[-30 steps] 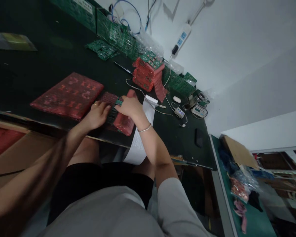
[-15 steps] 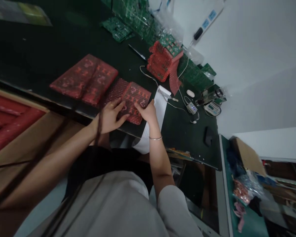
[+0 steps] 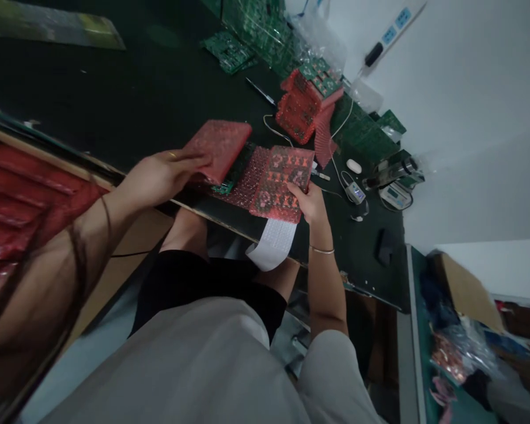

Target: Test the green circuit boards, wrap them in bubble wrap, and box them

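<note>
My left hand (image 3: pixel 161 174) lies with fingers stretched on a red bubble-wrapped pack (image 3: pixel 218 144) at the near edge of the dark bench (image 3: pixel 115 100). A green circuit board (image 3: pixel 236 171) peeks out under that pack. My right hand (image 3: pixel 307 200) pinches the near edge of a second red bubble-wrap pack (image 3: pixel 282 179) with boards showing through it. A white paper strip (image 3: pixel 274 241) hangs over the bench edge below that pack.
A stack of red-wrapped boards (image 3: pixel 307 103) stands behind, with loose green boards (image 3: pixel 247 35) at the back. A pen (image 3: pixel 260 91), cables, a small white device (image 3: pixel 354 166) and a small scale (image 3: pixel 395 194) sit to the right. Red packs fill a box (image 3: pixel 22 194) at left.
The left hand moved left and lifted one red pack off, uncovering a green board. The right hand slid right along the other pack. The view has swung to the left.
</note>
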### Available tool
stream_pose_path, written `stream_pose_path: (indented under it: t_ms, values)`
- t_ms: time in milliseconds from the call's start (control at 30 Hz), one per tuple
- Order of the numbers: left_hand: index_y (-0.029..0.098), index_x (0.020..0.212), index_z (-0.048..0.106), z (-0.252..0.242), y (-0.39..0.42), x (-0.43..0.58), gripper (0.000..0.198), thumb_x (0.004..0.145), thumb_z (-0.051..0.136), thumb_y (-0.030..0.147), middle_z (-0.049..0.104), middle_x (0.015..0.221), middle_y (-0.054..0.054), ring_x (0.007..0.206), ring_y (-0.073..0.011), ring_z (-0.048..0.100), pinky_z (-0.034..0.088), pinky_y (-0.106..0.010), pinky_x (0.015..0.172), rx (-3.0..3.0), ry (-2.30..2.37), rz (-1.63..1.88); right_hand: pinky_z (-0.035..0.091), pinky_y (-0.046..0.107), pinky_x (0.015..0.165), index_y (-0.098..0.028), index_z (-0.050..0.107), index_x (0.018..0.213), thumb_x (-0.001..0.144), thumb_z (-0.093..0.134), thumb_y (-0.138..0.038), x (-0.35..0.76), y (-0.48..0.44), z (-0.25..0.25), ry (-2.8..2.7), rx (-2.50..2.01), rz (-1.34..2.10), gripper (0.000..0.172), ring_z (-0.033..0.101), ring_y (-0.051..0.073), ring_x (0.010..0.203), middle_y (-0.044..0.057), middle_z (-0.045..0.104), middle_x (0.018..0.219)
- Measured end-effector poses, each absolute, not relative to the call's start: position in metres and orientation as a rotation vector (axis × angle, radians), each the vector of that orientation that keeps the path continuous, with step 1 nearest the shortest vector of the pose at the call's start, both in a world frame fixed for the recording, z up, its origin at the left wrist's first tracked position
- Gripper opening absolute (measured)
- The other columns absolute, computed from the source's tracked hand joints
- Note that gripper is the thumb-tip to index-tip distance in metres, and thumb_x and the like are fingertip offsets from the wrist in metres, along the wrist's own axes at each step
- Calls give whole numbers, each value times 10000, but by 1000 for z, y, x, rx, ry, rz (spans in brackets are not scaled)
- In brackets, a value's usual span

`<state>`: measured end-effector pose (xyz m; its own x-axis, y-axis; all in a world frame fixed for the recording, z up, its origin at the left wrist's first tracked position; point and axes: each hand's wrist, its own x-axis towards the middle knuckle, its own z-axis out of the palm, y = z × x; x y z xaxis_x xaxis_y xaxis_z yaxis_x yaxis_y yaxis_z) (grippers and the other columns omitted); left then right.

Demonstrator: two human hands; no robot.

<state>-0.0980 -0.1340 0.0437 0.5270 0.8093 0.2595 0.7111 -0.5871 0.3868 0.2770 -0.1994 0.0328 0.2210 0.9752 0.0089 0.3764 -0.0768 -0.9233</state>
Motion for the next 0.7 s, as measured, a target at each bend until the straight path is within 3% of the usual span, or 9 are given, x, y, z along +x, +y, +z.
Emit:
stream_pose_path:
  t_ms: [100,167,200,233,300,367,467,567,700]
  values:
    - [31,1364,648,38,-145,-104,519,1059,442,397,688,1354,-165,1261,-233,651,540,-421,1094,2339,1692,1045,596,440,970,-166,771,1077,800,791,-627,306,-221,47,-1257,-1666,774,539,743,297,1053,104,811,1027]
    - [-59,1486,500,30,-149,-111,748,960,645,453,462,1583,-315,1497,-353,460,454,-560,1186,2325,1820,1288,598,426,927,-151,771,1030,756,825,-602,325,-237,55,-1236,-1706,751,531,742,290,990,108,815,1010]
    - [-58,1555,429,25,-148,-115,859,938,687,481,308,1677,-342,1595,-412,293,338,-654,1246,2422,1780,1284,600,420,906,-143,768,1012,733,839,-593,333,-245,58,-1212,-1728,743,534,739,286,959,113,816,1006]
    - [-7,1566,457,21,-145,-118,803,964,656,485,290,1705,-309,1624,-428,221,271,-700,1260,2540,1668,1211,602,415,885,-136,765,1001,712,846,-587,340,-252,60,-1180,-1748,742,541,735,280,932,120,816,1006]
    - [118,1386,670,16,-138,-120,527,1052,472,474,554,1574,-201,1554,-387,405,320,-666,1249,2720,1369,957,606,406,846,-131,761,991,686,837,-591,350,-265,63,-1099,-1768,771,556,730,270,893,130,816,1013]
    - [169,1136,765,15,-133,-118,515,1066,355,473,746,1309,-142,1326,-325,647,474,-536,1162,2724,1265,843,610,394,815,-136,761,987,673,818,-598,357,-277,64,-1030,-1767,814,561,731,263,876,134,818,1026]
    - [161,1094,764,19,-134,-109,549,1011,368,533,786,1159,-140,1070,-301,750,587,-416,936,2459,1603,971,618,376,780,-150,765,982,656,815,-602,365,-297,67,-950,-1764,824,560,744,257,854,126,823,1017]
    - [163,1047,739,22,-139,-105,562,937,377,578,777,939,-110,874,-298,753,572,-377,741,2050,1971,1084,626,375,759,-164,770,933,627,824,-608,378,-319,70,-892,-1811,793,542,760,276,827,123,826,959]
    - [202,802,661,18,-153,-108,457,830,407,580,747,876,-168,914,-368,736,602,-466,818,2017,1986,1206,634,453,808,-171,785,855,608,788,-635,393,-347,64,-900,-1909,737,526,784,372,891,153,831,931]
